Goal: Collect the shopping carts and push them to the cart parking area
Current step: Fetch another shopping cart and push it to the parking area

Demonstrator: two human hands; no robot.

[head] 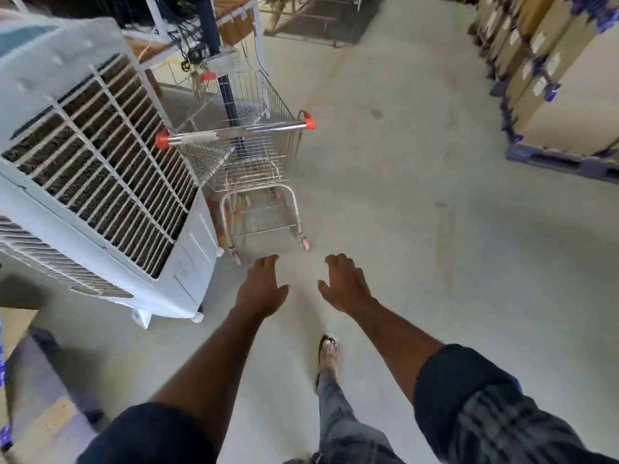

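Fingers (268, 261) of the left hand (263, 289) are spread and loosely bent, holding nothing; the right hand (345, 284) beside it is the same, thumb out, touching nothing. Both hands hang over bare floor (402, 229), apart from each other and short of the cart.

The shopping cart (254, 155) stands at 12 o'clock from the hands. Its long axis runs away from the person, nose toward 12 o'clock, and the red-capped handle bar (234, 132) lies crosswise, 9 to 3 o'clock, on the near side. Its rear wheels are just ahead of the fingertips.

A white air cooler (93, 169) sits close against the cart's 9 o'clock side. From 1 to 3 o'clock the floor is open as far as stacked cardboard boxes (562, 95) on a blue pallet (552, 160). A sandalled foot (329, 351) is at 6 o'clock
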